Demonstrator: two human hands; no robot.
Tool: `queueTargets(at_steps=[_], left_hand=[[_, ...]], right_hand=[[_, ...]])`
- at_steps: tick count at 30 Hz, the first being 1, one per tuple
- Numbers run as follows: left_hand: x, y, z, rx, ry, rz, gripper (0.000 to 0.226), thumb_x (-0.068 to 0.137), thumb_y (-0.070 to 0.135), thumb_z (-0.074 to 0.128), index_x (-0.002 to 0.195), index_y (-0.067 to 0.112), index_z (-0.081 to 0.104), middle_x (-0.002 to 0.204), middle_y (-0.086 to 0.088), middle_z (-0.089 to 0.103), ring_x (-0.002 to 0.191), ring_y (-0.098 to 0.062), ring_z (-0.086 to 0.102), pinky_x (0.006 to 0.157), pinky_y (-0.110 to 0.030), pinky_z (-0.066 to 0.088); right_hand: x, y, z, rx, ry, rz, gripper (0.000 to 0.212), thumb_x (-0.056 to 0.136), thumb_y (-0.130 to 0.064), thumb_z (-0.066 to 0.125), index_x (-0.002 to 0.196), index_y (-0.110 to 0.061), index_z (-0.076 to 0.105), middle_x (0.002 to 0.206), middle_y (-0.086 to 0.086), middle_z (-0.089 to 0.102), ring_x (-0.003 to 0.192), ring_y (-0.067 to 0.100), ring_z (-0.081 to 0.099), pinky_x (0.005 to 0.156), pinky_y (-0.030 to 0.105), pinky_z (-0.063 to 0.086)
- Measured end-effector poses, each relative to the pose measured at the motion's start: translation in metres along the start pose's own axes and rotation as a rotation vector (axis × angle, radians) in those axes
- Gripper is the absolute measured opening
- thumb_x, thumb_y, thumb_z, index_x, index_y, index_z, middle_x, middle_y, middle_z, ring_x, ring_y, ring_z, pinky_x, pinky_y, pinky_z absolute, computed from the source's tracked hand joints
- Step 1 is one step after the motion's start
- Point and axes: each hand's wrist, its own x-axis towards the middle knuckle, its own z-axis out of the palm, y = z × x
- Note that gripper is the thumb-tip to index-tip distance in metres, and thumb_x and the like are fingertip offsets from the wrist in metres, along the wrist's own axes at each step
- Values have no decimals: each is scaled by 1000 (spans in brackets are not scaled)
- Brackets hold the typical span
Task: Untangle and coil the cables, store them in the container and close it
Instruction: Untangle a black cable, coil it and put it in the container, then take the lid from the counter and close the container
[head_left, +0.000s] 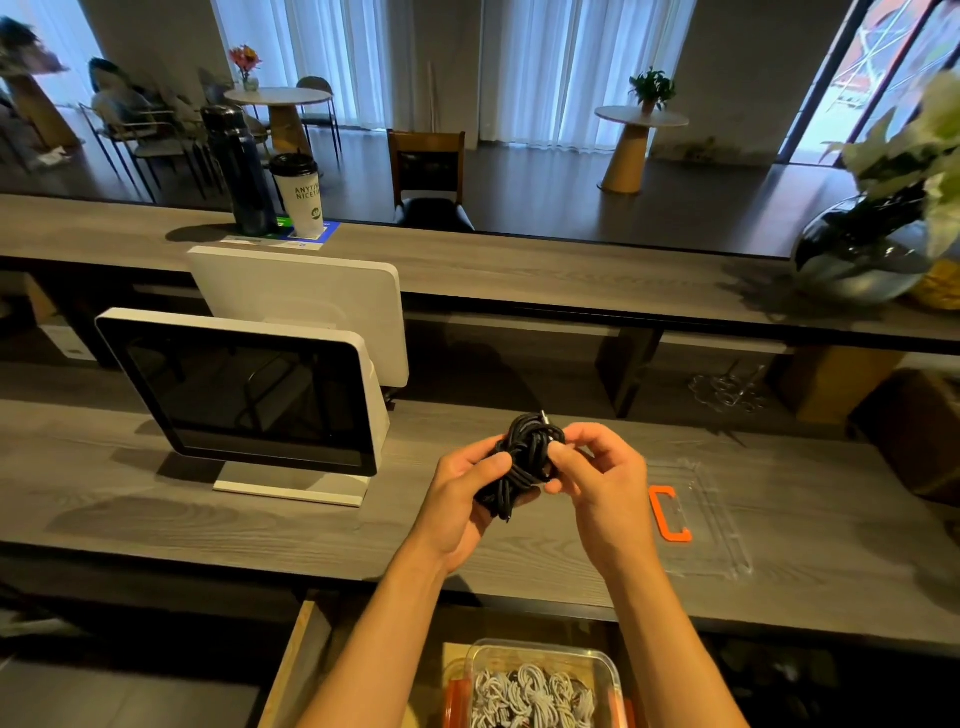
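A bundle of black cable (525, 457) is held above the grey counter between both hands. My left hand (462, 493) cups it from below and the left, fingers curled around the loops. My right hand (597, 478) pinches the bundle's right side with thumb and fingertips. A plug end sticks out at the top of the bundle and another hangs below it. Below the counter edge, a clear container (608, 670) in an open drawer holds several coiled white cables (530, 696). Its clear lid (711, 519) with an orange handle (667, 514) lies flat on the counter to the right.
A white point-of-sale screen (244, 395) stands on the counter to the left. On the raised shelf behind are a dark bottle (239, 171), a paper cup (298, 195) and a glass vase with a plant (867, 254). The wooden drawer side (296, 665) runs at bottom left.
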Motion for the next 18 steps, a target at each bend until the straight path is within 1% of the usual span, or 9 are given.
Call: queueTargets(at_steps=[2,4,6,7,8,10,13,16,18], left_hand=[[0,1,2,-7,13,-2,37,90,19,64,123,3,64,115,-18,70,108,-28,68,86,-37,58],[-1,3,4,-42,53,-16,33,90,20,60,118,4,67,111,-17,72,105,-27,69,86,-36,59],[0,5,4,-66,79,-30,38,89,22,57,119,1,66,114,-19,71,104,-28,69,85,-34,59],[1,6,3,-63,83,-37,40,89,23,57,120,0,65,116,-21,70,105,-28,69,85,-34,58],[0,7,3,-60,84,-45,41,89,22,57,121,-1,64,117,-22,69,106,-28,69,84,-34,58],[0,7,2,-65,80,-69,40,89,21,58,121,-2,64,114,-22,70,101,-27,70,82,-33,59],[-2,5,1,-38,59,-114,41,88,22,60,120,-3,64,107,-22,71,93,-27,70,80,-33,60],[-2,-1,4,-18,92,-129,35,90,20,61,118,0,67,108,-22,71,95,-28,69,85,-36,59],[-1,-8,4,-16,158,-139,29,94,17,59,118,2,68,110,-19,72,102,-28,69,88,-35,58]], right_hand=[[2,1,0,-100,9,-44,16,89,1,65,85,-14,69,84,5,70,73,17,64,53,24,50],[3,2,-3,-141,-48,-32,10,91,-6,67,97,-12,72,94,6,72,84,19,68,62,29,55],[3,2,-7,-132,-143,3,22,89,-6,69,111,-10,71,105,11,72,97,26,69,77,36,59],[3,2,-8,-146,-163,6,26,88,-3,69,113,-9,70,106,13,71,98,28,68,79,36,59],[2,0,-8,-166,-157,-1,26,87,0,69,112,-8,70,103,11,72,95,27,69,77,34,59],[3,0,-6,-184,-101,-24,18,87,3,68,102,-6,71,91,5,73,82,18,69,69,26,56],[6,6,-4,-190,0,-55,5,89,-1,67,89,-5,71,79,3,71,68,12,64,60,22,52],[6,16,-4,-181,82,-35,6,91,-6,66,88,-4,71,77,4,70,66,13,62,55,22,50],[5,25,-4,-146,125,38,10,94,-10,64,91,-3,71,79,5,70,69,13,63,58,23,52]])
